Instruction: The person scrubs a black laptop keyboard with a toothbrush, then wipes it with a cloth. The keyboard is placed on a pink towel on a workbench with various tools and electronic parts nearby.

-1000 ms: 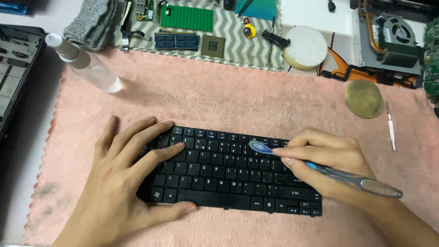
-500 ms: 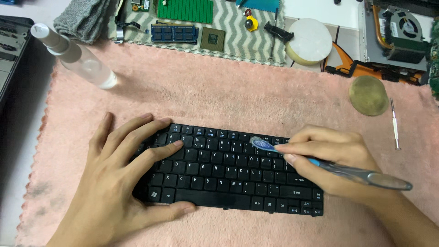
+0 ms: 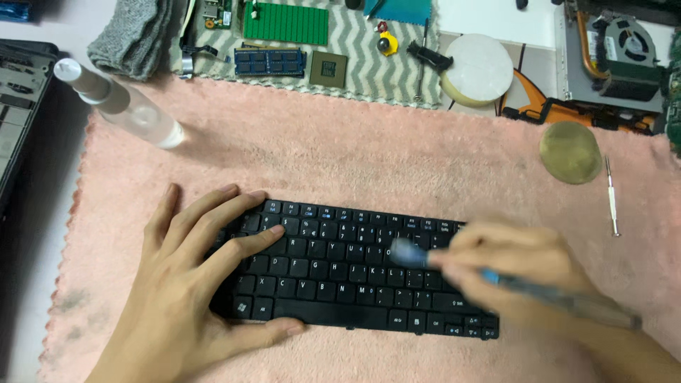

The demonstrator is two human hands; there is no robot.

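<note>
black laptop keyboard (image 3: 355,266) mid pink towel (image 3: 355,156), bare margins all round; left hand (image 3: 191,284) flat, open, pinning its left end; right hand (image 3: 514,273) closed around blurred toothbrush (image 3: 496,278); clear spray bottle (image 3: 120,105) at towel's far-left corner.

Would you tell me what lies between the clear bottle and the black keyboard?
Nothing: the head view shows only bare pink towel between the bottle and the keyboard.

A pale worktop (image 3: 496,18) carries it all. Spread beneath both hands, a pink fluffy towel (image 3: 340,159) covers most of it, its edge scalloped just left of the left hand (image 3: 184,284). Beyond the hands, a grey zigzag mat (image 3: 362,60) lies along the towel's far edge, with a white round disc (image 3: 477,69) up beyond the right hand (image 3: 521,276).
</note>
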